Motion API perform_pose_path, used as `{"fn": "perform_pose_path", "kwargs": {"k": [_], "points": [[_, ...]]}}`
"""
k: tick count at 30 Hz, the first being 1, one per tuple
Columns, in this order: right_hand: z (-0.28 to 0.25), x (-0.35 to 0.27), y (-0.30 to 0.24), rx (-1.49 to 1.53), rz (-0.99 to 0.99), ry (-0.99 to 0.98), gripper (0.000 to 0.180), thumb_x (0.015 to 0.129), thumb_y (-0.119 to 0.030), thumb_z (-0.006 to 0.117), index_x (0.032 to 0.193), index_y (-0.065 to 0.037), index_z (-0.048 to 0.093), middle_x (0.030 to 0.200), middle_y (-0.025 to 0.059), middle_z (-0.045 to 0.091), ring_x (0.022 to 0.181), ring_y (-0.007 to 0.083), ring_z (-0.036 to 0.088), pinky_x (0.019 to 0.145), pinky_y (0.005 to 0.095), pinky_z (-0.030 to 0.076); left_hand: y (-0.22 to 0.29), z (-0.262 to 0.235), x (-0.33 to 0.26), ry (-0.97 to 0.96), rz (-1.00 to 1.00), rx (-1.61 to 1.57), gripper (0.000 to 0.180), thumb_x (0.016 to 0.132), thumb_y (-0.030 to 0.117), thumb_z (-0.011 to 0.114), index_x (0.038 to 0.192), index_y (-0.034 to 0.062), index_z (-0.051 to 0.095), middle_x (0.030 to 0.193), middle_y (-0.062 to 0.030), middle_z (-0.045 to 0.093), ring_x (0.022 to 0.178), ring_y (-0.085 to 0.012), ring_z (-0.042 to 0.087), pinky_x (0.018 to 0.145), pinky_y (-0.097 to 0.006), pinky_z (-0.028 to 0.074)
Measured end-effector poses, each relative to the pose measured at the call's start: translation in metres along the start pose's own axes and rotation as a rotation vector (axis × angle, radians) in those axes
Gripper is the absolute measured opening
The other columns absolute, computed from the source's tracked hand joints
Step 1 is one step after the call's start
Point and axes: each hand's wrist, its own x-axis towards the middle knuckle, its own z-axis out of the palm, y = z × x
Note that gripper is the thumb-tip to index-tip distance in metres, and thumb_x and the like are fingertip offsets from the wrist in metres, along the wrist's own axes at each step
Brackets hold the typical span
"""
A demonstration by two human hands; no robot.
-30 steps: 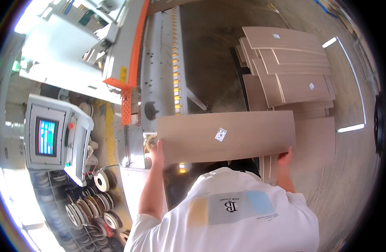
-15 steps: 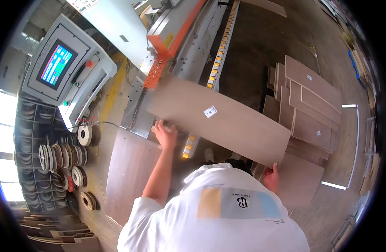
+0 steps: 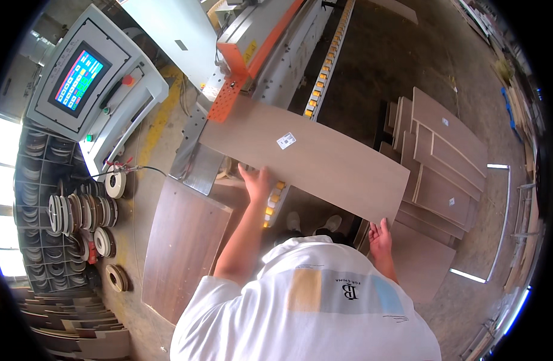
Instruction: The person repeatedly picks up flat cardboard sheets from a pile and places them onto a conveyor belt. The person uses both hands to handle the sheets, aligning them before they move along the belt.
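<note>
Brown-grey concrete floor (image 3: 436,69) stretching far right. Flat brown rectangular board (image 3: 315,162) sitting at centre, orange perforated metal bracket (image 3: 227,100) overlapping far left corner. Left hand (image 3: 256,182) touching near edge, fingers spread; right hand (image 3: 380,240) touching near right corner, fingers parted.

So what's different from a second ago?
The brown board has moved forward and left relative to the machine, its left end now beneath the orange bracket. The left hand has left the board's left end and is now at its near long edge. The view has turned too. The right hand stays by the near right corner; the stacked boards look unchanged.
</note>
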Motion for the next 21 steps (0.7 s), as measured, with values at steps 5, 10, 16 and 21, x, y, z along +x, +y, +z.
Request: {"fn": "perform_pose_path", "kwargs": {"k": [5,10,16,21], "points": [[0.015,0.008,-0.014,-0.003,0.010,0.028,0.040,0.095,-0.040,0.072,0.123,-0.015,0.059,0.111,0.0009,0.066,0.103,0.0135,0.066,0.072,0.0245,0.054,0.015,0.007,0.000,-0.018,-0.065,-0.224,0.095,0.094,0.008,0.065,0.161,0.0115,-0.003,0.087,-0.0080,0.065,0.067,-0.0132,0.058,0.063,-0.030,0.052],[0.026,0.031,-0.034,-0.004,0.014,0.004,0.038,0.093,-0.039,0.074,0.121,-0.017,0.061,0.111,-0.0001,0.066,0.103,0.0130,0.066,0.074,0.0245,0.053,0.020,0.022,0.015,-0.027,-0.082,-0.254,0.094,0.094,0.003,0.063,0.162,0.0136,-0.001,0.087,-0.0071,0.065,0.066,-0.0134,0.058,0.063,-0.032,0.051],[0.052,0.065,-0.063,0.007,-0.040,0.008,0.038,0.091,-0.039,0.076,0.120,-0.019,0.061,0.112,-0.0009,0.066,0.103,0.0136,0.066,0.076,0.0260,0.052,0.035,0.065,0.045,-0.058,-0.059,-0.359,0.095,0.094,0.002,0.063,0.163,0.0170,-0.001,0.087,-0.0070,0.064,0.067,-0.0142,0.057,0.061,-0.032,0.048],[0.057,0.107,-0.086,0.012,0.001,-0.053,0.051,0.095,-0.038,0.072,0.138,-0.017,0.054,0.133,0.0016,0.059,0.118,0.0173,0.060,0.085,0.0279,0.049,0.027,0.101,0.072,-0.057,-0.031,-0.380,0.096,0.094,0.001,0.064,0.163,0.0194,-0.001,0.088,-0.0066,0.064,0.067,-0.0152,0.056,0.061,-0.031,0.048]]}}
